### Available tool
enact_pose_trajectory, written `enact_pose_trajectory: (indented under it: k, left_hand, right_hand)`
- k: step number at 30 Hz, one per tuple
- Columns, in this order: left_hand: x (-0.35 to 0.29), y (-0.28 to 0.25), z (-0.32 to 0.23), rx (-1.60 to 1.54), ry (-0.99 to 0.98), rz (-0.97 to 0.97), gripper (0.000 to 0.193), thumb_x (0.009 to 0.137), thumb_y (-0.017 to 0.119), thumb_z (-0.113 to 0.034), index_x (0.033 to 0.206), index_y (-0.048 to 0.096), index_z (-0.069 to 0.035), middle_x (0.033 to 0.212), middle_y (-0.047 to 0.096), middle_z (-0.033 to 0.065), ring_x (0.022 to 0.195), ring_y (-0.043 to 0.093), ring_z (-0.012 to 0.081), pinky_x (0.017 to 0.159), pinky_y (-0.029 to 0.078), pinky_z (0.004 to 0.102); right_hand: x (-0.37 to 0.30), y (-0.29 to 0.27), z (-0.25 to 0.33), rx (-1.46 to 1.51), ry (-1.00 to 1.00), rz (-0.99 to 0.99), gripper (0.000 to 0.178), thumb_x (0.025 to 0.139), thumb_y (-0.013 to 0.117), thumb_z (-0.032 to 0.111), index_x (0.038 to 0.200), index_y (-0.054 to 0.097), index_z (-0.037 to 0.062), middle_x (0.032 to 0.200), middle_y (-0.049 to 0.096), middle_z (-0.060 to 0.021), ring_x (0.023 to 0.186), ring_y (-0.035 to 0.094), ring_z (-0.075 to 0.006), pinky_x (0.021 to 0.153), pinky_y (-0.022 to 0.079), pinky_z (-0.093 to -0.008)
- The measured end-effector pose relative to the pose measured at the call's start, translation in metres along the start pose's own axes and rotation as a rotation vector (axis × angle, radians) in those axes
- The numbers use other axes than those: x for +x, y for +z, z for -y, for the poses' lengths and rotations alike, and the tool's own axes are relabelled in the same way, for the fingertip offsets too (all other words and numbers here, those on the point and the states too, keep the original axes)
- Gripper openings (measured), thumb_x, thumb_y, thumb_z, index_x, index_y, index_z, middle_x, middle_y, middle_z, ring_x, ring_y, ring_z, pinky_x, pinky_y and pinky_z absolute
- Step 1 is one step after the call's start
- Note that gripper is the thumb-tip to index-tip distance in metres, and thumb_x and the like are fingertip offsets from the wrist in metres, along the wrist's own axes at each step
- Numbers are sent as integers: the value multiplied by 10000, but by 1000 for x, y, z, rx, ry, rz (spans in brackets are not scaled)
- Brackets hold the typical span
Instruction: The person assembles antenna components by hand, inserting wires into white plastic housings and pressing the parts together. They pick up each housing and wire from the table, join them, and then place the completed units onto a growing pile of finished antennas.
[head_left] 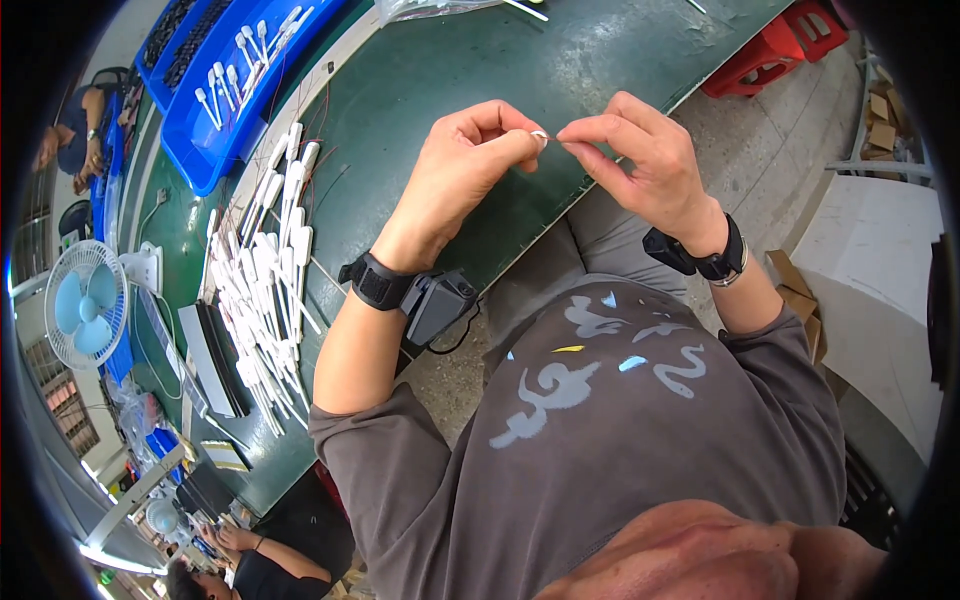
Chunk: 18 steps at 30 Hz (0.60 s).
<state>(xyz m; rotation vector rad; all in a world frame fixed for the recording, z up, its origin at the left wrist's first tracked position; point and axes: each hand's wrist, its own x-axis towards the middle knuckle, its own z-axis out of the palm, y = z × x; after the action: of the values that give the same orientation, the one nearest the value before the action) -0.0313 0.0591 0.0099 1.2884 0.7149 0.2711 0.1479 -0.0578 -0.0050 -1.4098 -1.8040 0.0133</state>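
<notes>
Above the near edge of the green table, my left hand [468,165] is closed, pinching a small white piece [541,139] between thumb and fingertips. Most of that piece is hidden by the fingers, so its kind does not show. My right hand [645,155] faces it with thumb and forefinger pressed together close to the white piece. Whatever the right fingertips hold, perhaps something very thin, is too small to make out. Left of my left forearm lies a heap of white stick-like parts [262,290] with thicker ends and thin dark wires among them.
A blue tray [187,155] with more white parts stands at the far left of the green table [400,80]. A white fan [85,305] and a long grey box [207,360] are at the left. Red stools [752,68] stand beyond the table. Other people sit at left.
</notes>
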Motion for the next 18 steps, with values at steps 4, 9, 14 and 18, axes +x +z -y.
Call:
enact_pose_trajectory:
  k: [4,9,14,18]
  left_hand:
    - [0,-1,2,24,22,18,85,868,675,-177,867,663,-93,748,622,-28,580,390,4,510,253,183]
    - [2,-2,3,12,0,11,107,858,663,-133,876,665,-28,779,652,9,750,586,66,710,435,204]
    - [1,0,2,-12,-7,33,107,865,661,-148,873,665,-41,772,649,2,720,559,53,675,418,197]
    - [-1,-3,-1,-19,-67,58,111,874,662,-179,874,669,-68,771,647,-17,672,502,26,610,372,181]
  right_hand:
    - [4,0,0,-66,7,-22,225,759,734,-6,957,703,98,811,612,-29,716,588,-199,697,471,-325]
    - [6,8,-2,-200,-130,-92,228,737,761,41,946,724,125,856,646,8,884,607,-195,961,422,-406]
    - [3,10,-6,-255,-180,-104,167,733,745,86,888,720,144,868,649,45,960,607,-156,1055,394,-423]
    - [3,9,-10,-277,-251,-106,162,739,723,73,886,725,141,865,639,44,948,602,-161,1045,406,-419]
